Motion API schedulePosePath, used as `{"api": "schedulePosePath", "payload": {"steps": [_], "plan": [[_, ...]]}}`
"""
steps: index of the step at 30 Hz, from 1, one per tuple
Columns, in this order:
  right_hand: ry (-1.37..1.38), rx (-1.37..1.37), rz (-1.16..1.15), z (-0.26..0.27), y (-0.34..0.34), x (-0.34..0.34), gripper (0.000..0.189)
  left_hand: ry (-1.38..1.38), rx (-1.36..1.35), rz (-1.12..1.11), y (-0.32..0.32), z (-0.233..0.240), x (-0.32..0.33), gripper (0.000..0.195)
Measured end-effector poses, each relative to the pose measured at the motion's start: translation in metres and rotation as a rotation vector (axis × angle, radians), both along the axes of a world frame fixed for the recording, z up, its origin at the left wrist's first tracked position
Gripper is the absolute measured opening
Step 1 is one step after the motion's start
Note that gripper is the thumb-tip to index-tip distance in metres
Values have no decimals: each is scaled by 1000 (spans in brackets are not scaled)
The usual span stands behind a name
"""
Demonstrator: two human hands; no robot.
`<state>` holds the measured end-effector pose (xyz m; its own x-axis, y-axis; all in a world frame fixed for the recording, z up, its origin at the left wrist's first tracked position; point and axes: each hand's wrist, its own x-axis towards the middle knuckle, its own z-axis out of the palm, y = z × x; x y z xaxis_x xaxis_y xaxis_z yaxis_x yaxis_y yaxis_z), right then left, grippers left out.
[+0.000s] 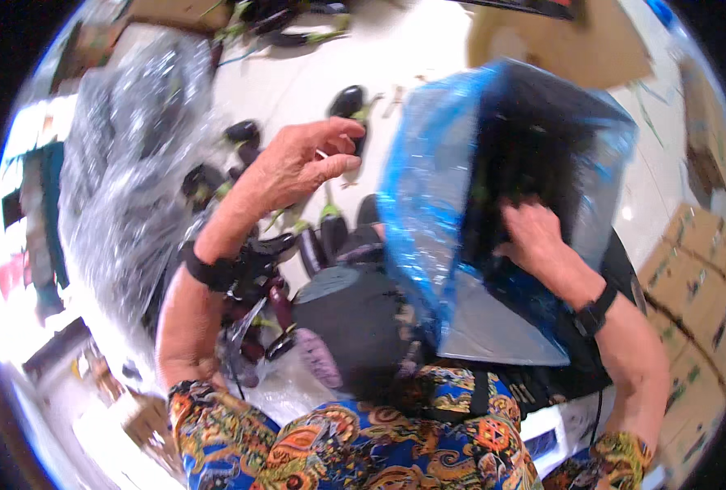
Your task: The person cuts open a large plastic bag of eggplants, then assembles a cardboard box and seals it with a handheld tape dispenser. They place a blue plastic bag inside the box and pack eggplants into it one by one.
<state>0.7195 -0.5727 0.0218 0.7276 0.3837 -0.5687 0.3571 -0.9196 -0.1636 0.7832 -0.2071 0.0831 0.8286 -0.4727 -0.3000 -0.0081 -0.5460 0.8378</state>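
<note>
My left hand (314, 156) is raised over the pale floor, its fingers apart and curved, with nothing in it. Just beyond its fingertips lies a dark eggplant (347, 101) with a green stem. My right hand (534, 236) reaches into a box lined with blue plastic film (427, 184). It is blurred, and dark shapes lie around its fingers; whether it holds one cannot be told. More eggplants (332, 233) lie on the floor between my left forearm and the box. Others (283, 303) are heaped below my left wrist.
Crumpled clear plastic (136, 153) covers a heap at the left. Further eggplants (277, 24) lie at the top beside a cardboard box (179, 12). A flat piece of cardboard (577, 49) lies beyond the lined box. Cardboard boxes (699, 294) stand at the right.
</note>
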Motion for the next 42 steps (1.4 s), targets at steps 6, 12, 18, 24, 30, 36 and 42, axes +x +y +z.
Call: {"api": "schedulePosePath", "payload": {"steps": [6, 12, 18, 24, 30, 36, 42], "plan": [[58, -93, 22, -10, 13, -2, 67, 141, 319, 583, 159, -107, -138, 44], [58, -117, -26, -13, 11, 1, 54, 415, 445, 819, 135, -223, -282, 66], [51, -94, -36, -16, 1, 3, 59, 551, 65, 1216, 81, -254, -259, 68], [69, -16, 30, -22, -16, -1, 68, 1098, -983, 1148, 95, -173, -270, 45], [65, 17, -32, 1, -7, 22, 57, 532, -529, 579, 99, -35, -223, 82], [477, 1052, -590, 117, 29, 66, 57, -461, -246, 1, 51, 70, -84, 73], [414, 1220, -615, 173, 38, 13, 87, -1037, -277, -214, -70, 114, -19, 59]]}}
